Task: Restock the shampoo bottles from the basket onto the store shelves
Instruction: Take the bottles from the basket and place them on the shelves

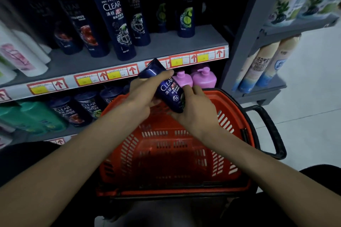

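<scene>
Holding bottle [168, 88] tilted just above basket [166, 153], below the shelf [166, 46] edge. Gripping its upper part with left hand [147, 90], cupping its lower end with right hand [197, 110]. Probably mid-transfer: out of the basket, not yet shelved. Next, likely: turning upright, lifting, setting among matching dark bottles without toppling neighbours.

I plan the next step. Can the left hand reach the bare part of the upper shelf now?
Probably yes. The left hand holds the bottle with the right hand, just below the shelf, and nothing stands before that bare part.
</scene>
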`<state>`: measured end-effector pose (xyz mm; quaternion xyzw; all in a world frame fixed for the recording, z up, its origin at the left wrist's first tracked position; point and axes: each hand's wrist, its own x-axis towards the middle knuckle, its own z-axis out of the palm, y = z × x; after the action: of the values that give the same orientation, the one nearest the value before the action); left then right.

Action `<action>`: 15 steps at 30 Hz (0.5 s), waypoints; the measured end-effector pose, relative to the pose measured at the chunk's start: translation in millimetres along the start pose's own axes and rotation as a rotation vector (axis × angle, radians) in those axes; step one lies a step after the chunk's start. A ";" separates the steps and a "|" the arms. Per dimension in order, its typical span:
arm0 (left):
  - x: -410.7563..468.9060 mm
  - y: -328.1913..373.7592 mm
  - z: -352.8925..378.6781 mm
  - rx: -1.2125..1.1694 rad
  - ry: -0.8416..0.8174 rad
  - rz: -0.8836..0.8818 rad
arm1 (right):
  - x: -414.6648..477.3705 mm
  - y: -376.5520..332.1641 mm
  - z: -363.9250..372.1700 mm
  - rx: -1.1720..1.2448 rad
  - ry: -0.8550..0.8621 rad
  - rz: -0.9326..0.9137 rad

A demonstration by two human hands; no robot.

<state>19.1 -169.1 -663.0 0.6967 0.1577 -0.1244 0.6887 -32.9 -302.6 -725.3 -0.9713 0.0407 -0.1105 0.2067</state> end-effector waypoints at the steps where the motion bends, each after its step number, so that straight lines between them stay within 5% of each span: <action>1: 1.2 0.8 -0.8 0.007 -0.011 0.006 | 1.2 -0.4 -0.5 0.037 0.003 0.012; 7: 2.8 1.0 0.0 0.018 -0.074 0.020 | 11.1 0.8 -3.5 0.331 -0.076 0.046; 15: 0.4 -1.3 -2.1 -0.008 -0.180 0.056 | 5.5 -3.2 -23.0 1.084 -0.287 0.390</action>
<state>18.9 -167.0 -664.2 0.6840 0.0761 -0.1667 0.7061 -32.8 -309.4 -702.5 -0.7071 0.1276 0.0571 0.6931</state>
